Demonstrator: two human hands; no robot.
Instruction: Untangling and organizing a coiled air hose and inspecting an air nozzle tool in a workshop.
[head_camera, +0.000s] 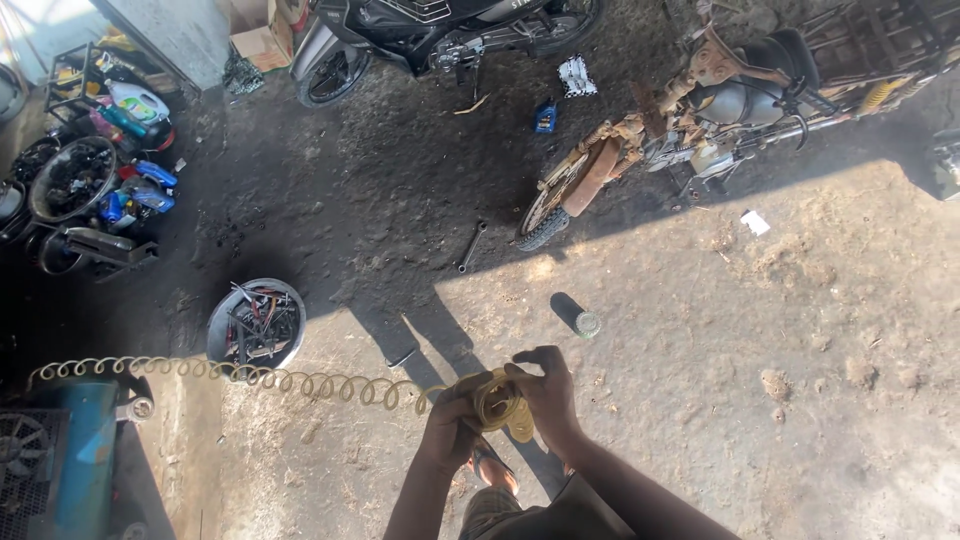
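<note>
My left hand (450, 425) and my right hand (545, 395) are together at chest height, both closed on a bundle of yellowish coiled air hose (497, 405). From my hands the coiled hose (250, 375) stretches left across the view to a blue air compressor (75, 455) at the lower left. My foot in a sandal (492, 470) shows below my hands on the dirt ground.
A round basin of tools (257, 322) sits on the ground at left. A wrench (471, 246) and a small can (587, 323) lie ahead. A rusty motorcycle (690, 120) stands at upper right, a black motorcycle (430, 35) at top, tyres and bottles (90, 180) at far left.
</note>
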